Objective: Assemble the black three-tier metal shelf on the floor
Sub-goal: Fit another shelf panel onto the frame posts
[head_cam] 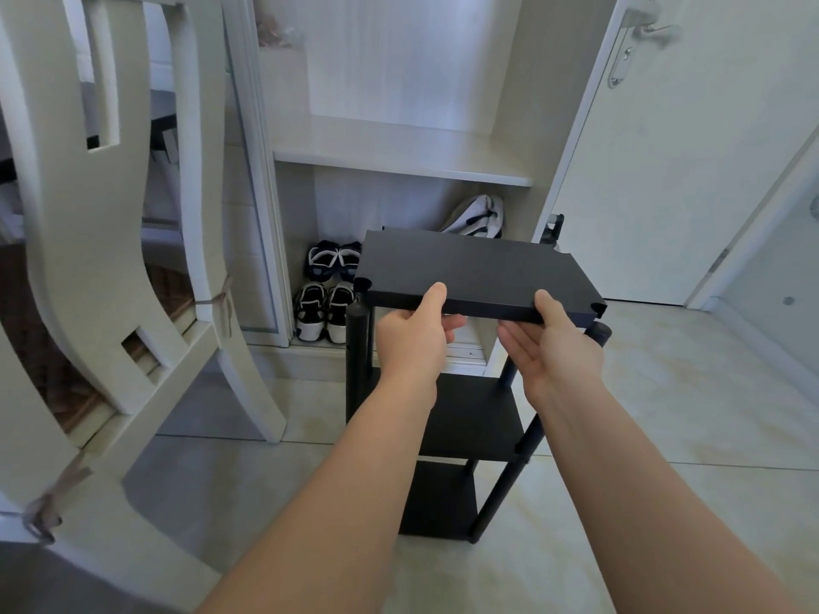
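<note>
Top panel, black, was held level just above post tops, not seated. L hand gripped front edge: thumb on top, fingers curled under. R hand same edge, thumb on top, fingers hidden beneath; gripping. Near-left post sat under panel's notched corner, near-right post likewise. Mid tier and bottom tier stood below on floor. White trainers at panel's 9 o'clock, in open wardrobe. Pale chair further out at 9. Door at 2.
</note>
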Action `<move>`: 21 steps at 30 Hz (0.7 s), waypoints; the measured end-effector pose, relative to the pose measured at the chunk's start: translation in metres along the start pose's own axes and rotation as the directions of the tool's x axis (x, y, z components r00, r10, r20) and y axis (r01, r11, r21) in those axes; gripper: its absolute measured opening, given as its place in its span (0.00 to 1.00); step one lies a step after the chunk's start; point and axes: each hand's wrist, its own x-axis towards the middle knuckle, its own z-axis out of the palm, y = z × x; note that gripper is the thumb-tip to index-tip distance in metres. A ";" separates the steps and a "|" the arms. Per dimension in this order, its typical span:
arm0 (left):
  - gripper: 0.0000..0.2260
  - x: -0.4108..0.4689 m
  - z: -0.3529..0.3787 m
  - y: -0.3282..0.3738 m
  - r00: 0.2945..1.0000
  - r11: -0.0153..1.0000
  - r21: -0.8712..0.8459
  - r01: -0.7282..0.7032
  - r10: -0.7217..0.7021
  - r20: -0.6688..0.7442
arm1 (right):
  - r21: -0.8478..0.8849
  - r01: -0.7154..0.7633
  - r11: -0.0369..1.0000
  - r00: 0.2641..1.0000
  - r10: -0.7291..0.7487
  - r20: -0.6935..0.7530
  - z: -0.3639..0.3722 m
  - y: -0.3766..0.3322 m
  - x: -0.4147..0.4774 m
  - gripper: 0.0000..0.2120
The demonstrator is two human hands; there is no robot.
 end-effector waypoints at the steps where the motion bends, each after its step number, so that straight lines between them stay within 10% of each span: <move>1: 0.12 0.000 -0.001 0.000 1.000 1.000 -0.006 -0.006 0.006 -0.007 | -0.004 -0.011 1.000 1.000 0.011 0.015 0.000 0.000 0.000 0.10; 21: 0.11 -0.002 -0.002 -0.002 0.999 0.999 -0.005 -0.034 0.034 0.017 | -0.083 -0.034 0.996 0.999 0.037 0.030 -0.003 0.008 0.004 0.13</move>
